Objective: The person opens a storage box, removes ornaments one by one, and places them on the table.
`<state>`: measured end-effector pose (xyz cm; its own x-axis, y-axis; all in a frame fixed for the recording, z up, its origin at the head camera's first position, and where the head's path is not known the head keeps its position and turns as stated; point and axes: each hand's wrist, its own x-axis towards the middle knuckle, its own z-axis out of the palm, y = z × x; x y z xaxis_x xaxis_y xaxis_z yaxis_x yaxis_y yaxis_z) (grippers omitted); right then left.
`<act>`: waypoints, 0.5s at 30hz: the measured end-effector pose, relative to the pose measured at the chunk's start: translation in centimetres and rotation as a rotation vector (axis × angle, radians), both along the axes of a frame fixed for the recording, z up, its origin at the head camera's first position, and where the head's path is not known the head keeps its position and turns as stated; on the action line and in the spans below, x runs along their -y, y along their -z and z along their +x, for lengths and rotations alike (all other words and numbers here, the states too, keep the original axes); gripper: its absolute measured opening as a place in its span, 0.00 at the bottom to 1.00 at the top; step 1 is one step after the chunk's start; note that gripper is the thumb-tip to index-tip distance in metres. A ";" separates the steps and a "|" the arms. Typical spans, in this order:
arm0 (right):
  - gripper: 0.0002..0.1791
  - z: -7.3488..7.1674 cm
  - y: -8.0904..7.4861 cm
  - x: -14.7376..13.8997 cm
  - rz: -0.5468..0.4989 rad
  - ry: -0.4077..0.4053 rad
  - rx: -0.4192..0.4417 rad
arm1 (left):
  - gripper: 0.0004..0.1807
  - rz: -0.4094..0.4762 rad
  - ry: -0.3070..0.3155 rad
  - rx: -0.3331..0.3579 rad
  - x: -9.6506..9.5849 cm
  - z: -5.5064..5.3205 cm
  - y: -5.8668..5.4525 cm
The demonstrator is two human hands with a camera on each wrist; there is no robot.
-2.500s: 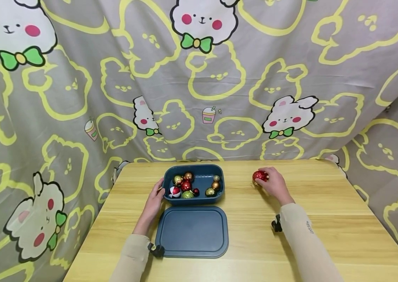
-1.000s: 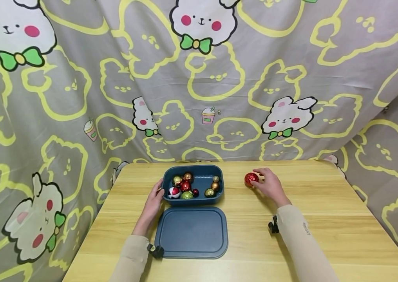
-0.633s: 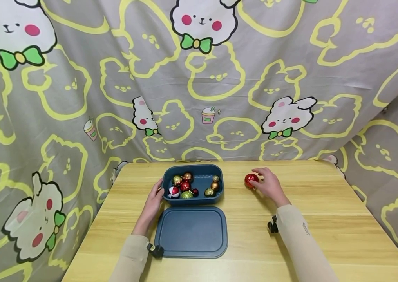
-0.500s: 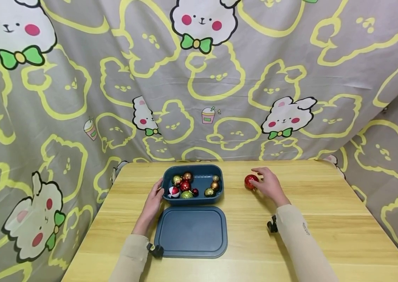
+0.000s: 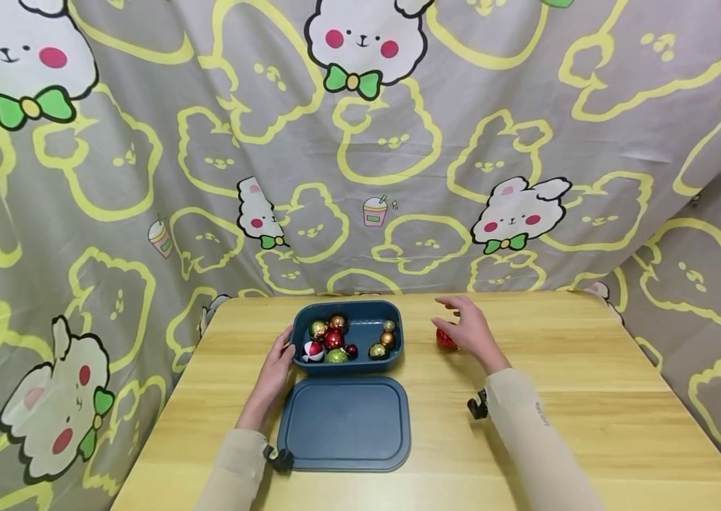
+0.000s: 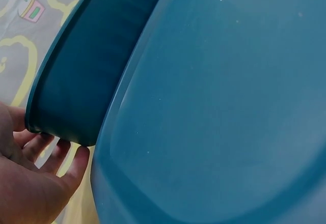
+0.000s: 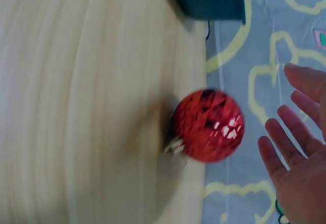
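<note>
A red Christmas bauble (image 5: 446,339) with a shiny faceted surface rests on the table, right of a dark blue box. My right hand (image 5: 465,330) hovers over it, partly covering it in the head view. In the right wrist view the fingers of that hand (image 7: 300,152) are spread and apart from the bauble (image 7: 209,126), whose silver cap shows. My left hand (image 5: 276,363) touches the left end of the box (image 5: 370,367). From the left wrist, its fingertips (image 6: 79,158) rest against the box's end wall (image 6: 76,91).
Several baubles, among them a red one (image 5: 333,341), a green one (image 5: 336,355) and a red-and-white one (image 5: 312,351), lie inside the box. Its blue lid (image 5: 344,426) lies flat in front of it. A patterned curtain (image 5: 411,156) hangs behind the wooden table (image 5: 590,397).
My right hand, which gripped the bauble at first, has loosened from it and moved left. The bauble now lies further left and slightly nearer me. My left hand has stayed at the box.
</note>
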<state>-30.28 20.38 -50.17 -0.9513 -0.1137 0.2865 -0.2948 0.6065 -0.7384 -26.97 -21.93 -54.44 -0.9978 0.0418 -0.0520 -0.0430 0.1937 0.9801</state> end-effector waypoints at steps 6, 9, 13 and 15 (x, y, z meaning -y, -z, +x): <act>0.26 0.1 -0.9 2.2 0.000 -0.028 -0.013 | 0.29 0.000 -0.006 -0.004 0.0 0.2 0.1; 0.26 0.3 -1.2 3.4 -0.015 -0.055 -0.029 | 0.28 0.000 -0.009 -0.005 0.0 0.3 0.1; 0.26 0.5 -1.6 4.8 -0.038 -0.088 -0.039 | 0.29 0.003 -0.004 -0.004 0.1 0.2 0.1; 0.26 0.6 -1.6 5.5 -0.055 -0.113 -0.026 | 0.29 0.005 0.000 -0.003 0.1 0.2 0.1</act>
